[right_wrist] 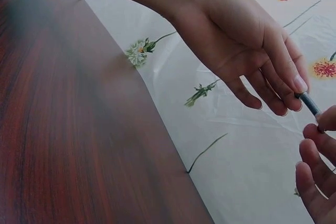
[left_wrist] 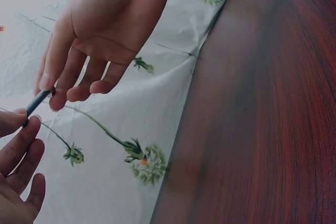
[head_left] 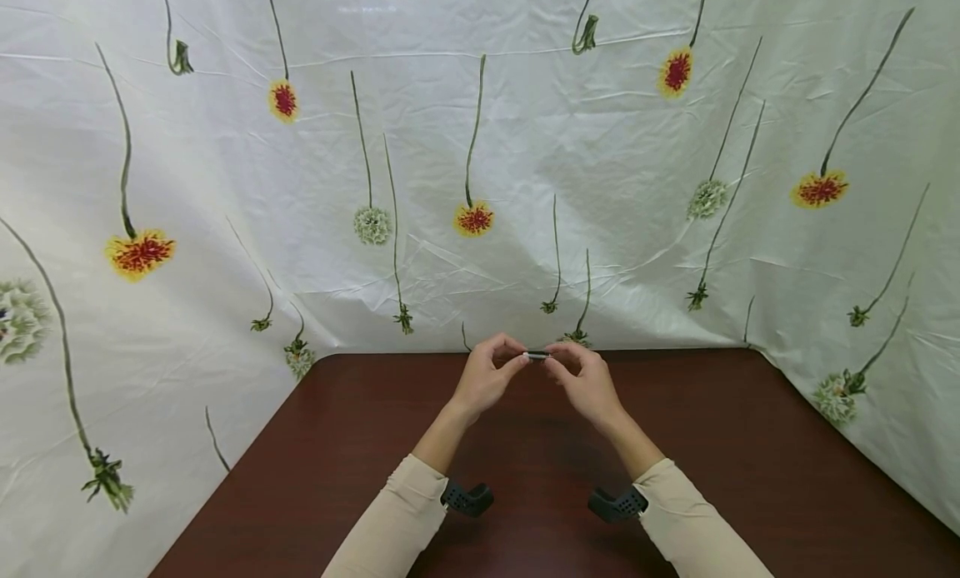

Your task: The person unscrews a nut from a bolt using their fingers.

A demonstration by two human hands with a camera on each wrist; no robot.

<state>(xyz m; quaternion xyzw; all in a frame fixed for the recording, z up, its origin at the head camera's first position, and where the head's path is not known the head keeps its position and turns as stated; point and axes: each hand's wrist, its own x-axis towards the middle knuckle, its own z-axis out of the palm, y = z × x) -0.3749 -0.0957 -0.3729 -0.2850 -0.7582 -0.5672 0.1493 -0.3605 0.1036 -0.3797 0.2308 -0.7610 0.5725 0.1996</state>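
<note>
A short, thin, grey threaded metal rod (head_left: 537,356) is held up level between both hands, near the table's far edge in the head view. My left hand (head_left: 483,374) pinches its left end between thumb and forefinger. The right hand (head_left: 588,384) takes the other end in the same way. In the left wrist view the ridges of the rod (left_wrist: 37,103) show between the two sets of fingertips. From the right wrist, the rod (right_wrist: 311,104) runs aslant, its ends covered by fingertips. The remaining fingers of both hands are loosely bent and touch nothing.
A dark reddish-brown wooden table (head_left: 360,445) lies below the hands. White cloth (head_left: 420,261) printed with flowers hangs behind it and along both sides. Each forearm wears a black wrist device (head_left: 468,499) by the cuff.
</note>
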